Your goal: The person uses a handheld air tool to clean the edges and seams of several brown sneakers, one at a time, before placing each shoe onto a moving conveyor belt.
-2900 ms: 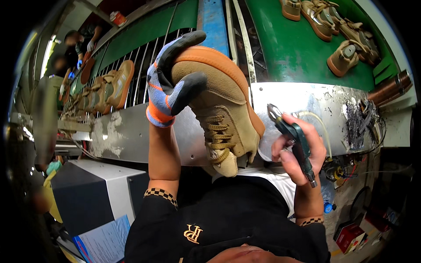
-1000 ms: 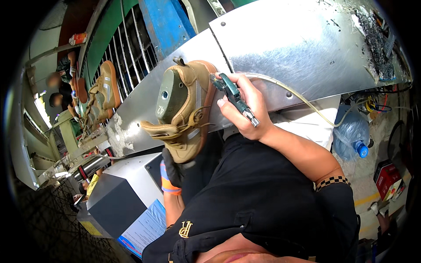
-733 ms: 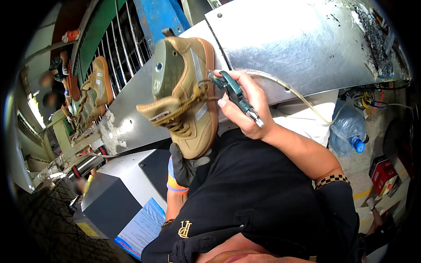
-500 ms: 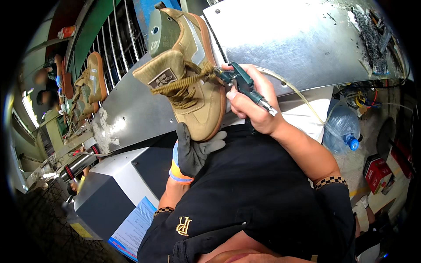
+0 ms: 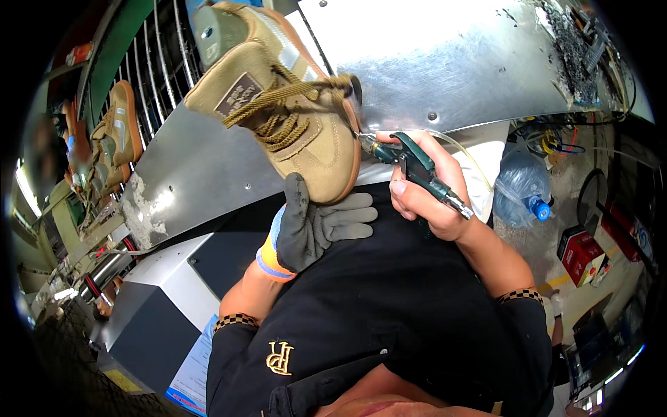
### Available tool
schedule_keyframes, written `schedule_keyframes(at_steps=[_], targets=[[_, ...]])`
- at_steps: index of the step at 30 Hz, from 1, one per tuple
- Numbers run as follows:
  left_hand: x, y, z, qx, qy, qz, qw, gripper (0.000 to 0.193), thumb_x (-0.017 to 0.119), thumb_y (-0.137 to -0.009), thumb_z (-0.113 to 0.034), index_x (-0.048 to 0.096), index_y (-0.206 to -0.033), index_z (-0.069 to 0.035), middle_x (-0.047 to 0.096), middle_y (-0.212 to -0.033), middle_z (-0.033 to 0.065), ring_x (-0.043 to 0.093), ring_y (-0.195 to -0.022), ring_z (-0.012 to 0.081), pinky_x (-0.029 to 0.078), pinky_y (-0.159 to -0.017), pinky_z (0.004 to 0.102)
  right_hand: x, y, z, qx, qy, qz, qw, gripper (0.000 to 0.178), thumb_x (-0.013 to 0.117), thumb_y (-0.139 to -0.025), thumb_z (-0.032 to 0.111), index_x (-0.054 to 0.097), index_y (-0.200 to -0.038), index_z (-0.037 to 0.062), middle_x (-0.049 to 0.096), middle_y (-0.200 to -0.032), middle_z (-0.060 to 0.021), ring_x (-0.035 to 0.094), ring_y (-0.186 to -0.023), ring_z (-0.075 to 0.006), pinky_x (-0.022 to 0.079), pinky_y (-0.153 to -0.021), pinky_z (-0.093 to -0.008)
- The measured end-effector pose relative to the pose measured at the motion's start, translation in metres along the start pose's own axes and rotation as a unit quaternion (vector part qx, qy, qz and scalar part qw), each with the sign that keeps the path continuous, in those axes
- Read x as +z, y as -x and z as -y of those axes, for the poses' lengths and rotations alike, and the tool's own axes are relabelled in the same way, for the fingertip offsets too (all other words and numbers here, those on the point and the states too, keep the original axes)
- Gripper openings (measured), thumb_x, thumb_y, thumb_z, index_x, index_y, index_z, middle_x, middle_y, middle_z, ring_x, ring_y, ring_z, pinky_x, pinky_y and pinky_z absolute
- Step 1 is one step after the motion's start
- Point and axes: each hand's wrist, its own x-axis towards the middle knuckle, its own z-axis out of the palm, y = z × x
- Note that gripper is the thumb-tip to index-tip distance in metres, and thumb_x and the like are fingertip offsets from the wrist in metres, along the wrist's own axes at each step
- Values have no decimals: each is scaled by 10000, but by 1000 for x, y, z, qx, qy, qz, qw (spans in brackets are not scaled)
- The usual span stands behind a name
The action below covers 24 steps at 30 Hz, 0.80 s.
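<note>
A tan lace-up shoe [image 5: 316, 163] is tilted over the metal bench edge, its toe toward me. A green shoe last [image 5: 221, 33] fills its heel opening. My left hand [image 5: 313, 229], in a dark grey glove, cradles the toe, thumb along one side and fingers stretched under it. A dark green spray gun [image 5: 419, 165] is gripped in my bare right hand [image 5: 445, 191]. Its thin nozzle points at the sole edge on the shoe's right side; whether the tip touches cannot be made out. Brown laces [image 5: 285, 104] lie loosely across the tongue.
The metal bench [image 5: 431, 62] spans the top, with dark crusted residue [image 5: 580, 62] at its right. More tan shoes [image 5: 114, 139] stand by a wire rack at left. A large blue water bottle [image 5: 521, 187] and a red box [image 5: 582, 256] are on the right.
My right hand has drawn the spray gun down and to the right, so its nozzle moved from beside the laces to the sole edge. The shoe has shifted up and left in view.
</note>
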Motion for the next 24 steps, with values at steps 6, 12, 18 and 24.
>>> schedule_keyframes(at_steps=[6,12,18,24], targets=[[18,-28,6,-55,-45,73,995,1077,373,-812,-803,212,-1494,15,547,-1313,242,597,-1162,339,517,-955,432,-5,8,31,20,30,-18,999,419,564,-845,27,497,-1258,7,529,-701,28,453,-546,-27,363,-518,-214],[70,-60,-1,18,-91,181,979,1054,316,-805,-826,191,-1503,-46,491,-1364,209,611,-1103,328,504,-974,405,-13,5,48,-18,54,-61,997,379,558,-860,20,516,-1235,-15,515,-654,19,437,-513,-45,361,-493,-225],[81,-93,-7,25,-110,245,963,1136,232,-763,-871,382,-1401,57,594,-1208,166,642,-1002,241,504,-943,354,-3,6,39,-88,64,-164,980,425,567,-845,4,493,-1263,-26,519,-668,9,454,-524,-42,371,-496,-210],[79,-127,-17,54,-130,237,961,972,212,-837,-803,481,-1308,3,629,-1070,130,636,-850,200,531,-759,302,3,7,11,-160,105,-205,960,482,576,-838,-17,456,-1305,-33,578,-784,-17,526,-696,-48,433,-649,-202]])
